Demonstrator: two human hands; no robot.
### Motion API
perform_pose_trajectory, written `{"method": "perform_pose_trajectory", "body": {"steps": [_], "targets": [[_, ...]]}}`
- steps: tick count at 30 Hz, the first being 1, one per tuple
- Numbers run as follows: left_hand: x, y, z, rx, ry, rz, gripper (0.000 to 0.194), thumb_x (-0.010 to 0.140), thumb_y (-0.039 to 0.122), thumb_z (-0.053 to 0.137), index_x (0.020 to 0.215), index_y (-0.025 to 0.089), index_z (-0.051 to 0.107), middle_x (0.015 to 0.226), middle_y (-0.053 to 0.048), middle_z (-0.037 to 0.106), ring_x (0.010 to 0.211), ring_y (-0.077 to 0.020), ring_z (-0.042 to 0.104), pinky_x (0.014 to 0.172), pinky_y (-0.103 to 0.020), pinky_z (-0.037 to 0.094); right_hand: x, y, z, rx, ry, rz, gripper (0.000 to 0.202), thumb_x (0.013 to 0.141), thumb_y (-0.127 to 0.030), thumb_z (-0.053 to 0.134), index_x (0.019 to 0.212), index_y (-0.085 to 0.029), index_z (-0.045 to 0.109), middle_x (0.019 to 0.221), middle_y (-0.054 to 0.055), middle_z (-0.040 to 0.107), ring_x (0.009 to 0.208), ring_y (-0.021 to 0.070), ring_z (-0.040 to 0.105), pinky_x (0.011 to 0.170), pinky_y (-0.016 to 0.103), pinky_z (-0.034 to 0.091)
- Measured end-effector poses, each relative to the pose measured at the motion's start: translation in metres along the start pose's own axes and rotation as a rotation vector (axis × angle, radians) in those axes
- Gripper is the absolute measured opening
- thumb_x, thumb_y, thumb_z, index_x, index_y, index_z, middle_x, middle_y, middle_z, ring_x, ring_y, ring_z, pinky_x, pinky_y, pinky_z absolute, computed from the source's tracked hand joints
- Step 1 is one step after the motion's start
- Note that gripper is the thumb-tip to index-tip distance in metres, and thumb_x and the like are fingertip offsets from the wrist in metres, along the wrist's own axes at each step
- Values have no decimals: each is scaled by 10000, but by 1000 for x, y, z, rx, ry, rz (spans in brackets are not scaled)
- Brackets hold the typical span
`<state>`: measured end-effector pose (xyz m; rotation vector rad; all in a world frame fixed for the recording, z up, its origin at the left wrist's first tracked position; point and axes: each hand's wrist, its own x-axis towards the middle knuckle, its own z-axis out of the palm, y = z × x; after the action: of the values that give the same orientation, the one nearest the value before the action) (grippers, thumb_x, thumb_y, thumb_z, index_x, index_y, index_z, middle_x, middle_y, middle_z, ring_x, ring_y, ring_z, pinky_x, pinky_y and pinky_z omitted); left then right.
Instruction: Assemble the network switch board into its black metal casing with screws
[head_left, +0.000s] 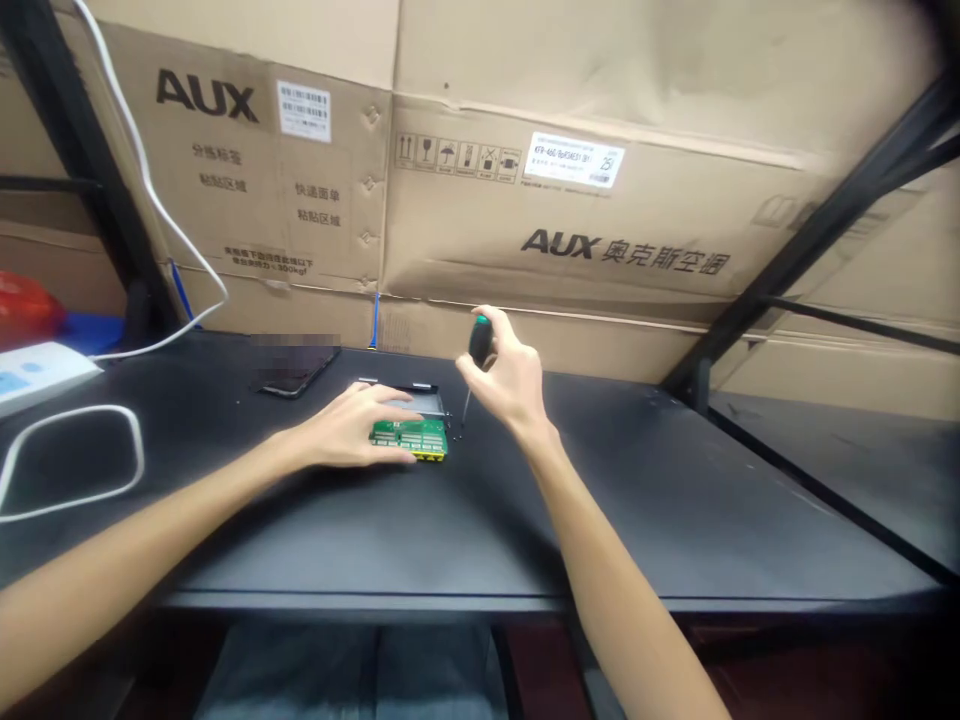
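A green circuit board (420, 438) with a yellow front edge lies in front of a grey metal case (427, 401) on the black table. My left hand (364, 425) rests over the left part of both, its fingers spread and the thumb along the board's front edge. Just right of the board, my right hand (506, 372) grips a screwdriver (481, 342) by its black and green handle. The shaft points down to the tabletop, where a few tiny dark screws (459, 437) seem to lie near its tip.
A dark phone (300, 372) lies behind my left hand. At the left are a white power strip (45, 375), a white cable (139, 440) and a red object (26, 308). Large cardboard boxes (465, 220) stand behind the table (360, 540). Black metal bars (795, 240) flank it.
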<state>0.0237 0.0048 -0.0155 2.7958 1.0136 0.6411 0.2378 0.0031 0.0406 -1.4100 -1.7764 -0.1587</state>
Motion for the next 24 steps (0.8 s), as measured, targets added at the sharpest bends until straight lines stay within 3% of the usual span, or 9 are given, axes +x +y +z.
{"method": "perform_pose_trajectory", "body": {"steps": [4, 11, 24], "targets": [[-3, -1, 6, 102, -36, -10, 652, 773, 642, 589, 1320, 288, 551, 1379, -118, 526, 1262, -326, 478, 1046, -496, 340, -2, -2, 6, -78, -37, -22, 553, 710, -268, 484, 1261, -233, 512, 693, 10, 627, 605, 201, 585, 638, 301, 443], [-5, -4, 10, 164, -84, 6, 666, 804, 678, 512, 1332, 272, 541, 1394, -137, 502, 1265, -331, 464, 1034, -495, 340, -3, -3, 11, -157, -82, -37, 567, 729, -283, 476, 1290, -205, 498, 671, 16, 628, 604, 204, 580, 599, 278, 401], [-4, -4, 11, 83, -57, -24, 666, 790, 661, 547, 1327, 267, 548, 1382, -146, 516, 1264, -350, 467, 1043, -518, 335, -3, -1, 13, -188, -105, -48, 572, 728, -267, 491, 1298, -221, 504, 736, 39, 668, 653, 235, 615, 617, 304, 435]]}}
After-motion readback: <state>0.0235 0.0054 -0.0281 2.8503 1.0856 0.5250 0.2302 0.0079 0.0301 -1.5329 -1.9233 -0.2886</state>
